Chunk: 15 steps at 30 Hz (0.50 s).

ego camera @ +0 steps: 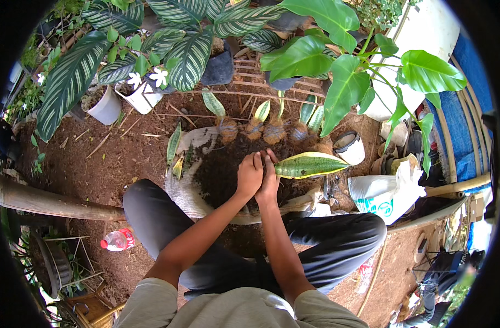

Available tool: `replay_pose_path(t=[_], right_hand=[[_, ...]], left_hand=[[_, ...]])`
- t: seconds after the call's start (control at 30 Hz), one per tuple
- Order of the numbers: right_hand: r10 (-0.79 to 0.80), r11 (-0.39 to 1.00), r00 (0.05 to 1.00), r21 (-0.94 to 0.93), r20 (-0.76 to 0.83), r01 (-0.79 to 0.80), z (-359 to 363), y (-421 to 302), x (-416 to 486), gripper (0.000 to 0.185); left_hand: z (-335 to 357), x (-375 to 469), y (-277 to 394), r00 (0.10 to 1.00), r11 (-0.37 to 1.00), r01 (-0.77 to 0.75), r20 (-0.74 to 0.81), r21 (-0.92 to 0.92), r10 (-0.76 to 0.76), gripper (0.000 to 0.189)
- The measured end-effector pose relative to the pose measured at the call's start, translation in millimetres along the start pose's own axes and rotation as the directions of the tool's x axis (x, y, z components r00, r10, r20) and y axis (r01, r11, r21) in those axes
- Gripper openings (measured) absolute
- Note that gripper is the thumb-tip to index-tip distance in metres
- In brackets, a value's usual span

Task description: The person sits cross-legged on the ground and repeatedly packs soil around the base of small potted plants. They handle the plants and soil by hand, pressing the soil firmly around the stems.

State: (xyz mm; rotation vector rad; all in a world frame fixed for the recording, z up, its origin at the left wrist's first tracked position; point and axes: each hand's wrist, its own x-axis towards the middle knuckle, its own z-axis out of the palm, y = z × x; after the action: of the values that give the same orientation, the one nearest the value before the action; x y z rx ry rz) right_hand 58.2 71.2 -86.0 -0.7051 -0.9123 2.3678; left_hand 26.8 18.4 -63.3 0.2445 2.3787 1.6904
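Note:
My left hand and my right hand are pressed together over a sack that holds dark soil. From between them a yellow-edged snake plant leaf points right; its base is hidden in my hands, and which hand bears it is unclear. Beyond the soil stands a row of fibrous root balls wrapped with thin strands, among them one at the left and one further right, with snake plant leaves rising from them. More snake plant leaves lie at the sack's left edge.
Striped-leaf plants and a broad-leaved plant overhang the far side. A white pot and a white plastic bag stand at the right. A plastic bottle lies left of my knee, near a bamboo pole.

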Motion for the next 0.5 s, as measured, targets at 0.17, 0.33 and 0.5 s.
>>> replay_pose_path(t=[0.17,0.33,0.5], right_hand=[[0.163,0.987,0.986,0.016,-0.04,-0.162,-10.2,-5.9,8.0,0.023],[0.328,0.921,0.938,0.184,0.117,-0.345,-15.7,-30.8,11.9,0.032],[0.282,0.901,0.918,0.253,0.278,-0.353,-13.1,-31.5,6.1,0.04]], left_hand=[[-7.7,-1.7,3.3,0.991,0.978,0.117,0.091,-0.174,-0.102,0.045],[-24.9,4.8,9.8,0.85,0.828,-0.525,0.07,0.198,0.522,0.041],[-19.1,1.9,3.3,0.612,0.608,-0.791,0.092,0.074,0.785,0.031]])
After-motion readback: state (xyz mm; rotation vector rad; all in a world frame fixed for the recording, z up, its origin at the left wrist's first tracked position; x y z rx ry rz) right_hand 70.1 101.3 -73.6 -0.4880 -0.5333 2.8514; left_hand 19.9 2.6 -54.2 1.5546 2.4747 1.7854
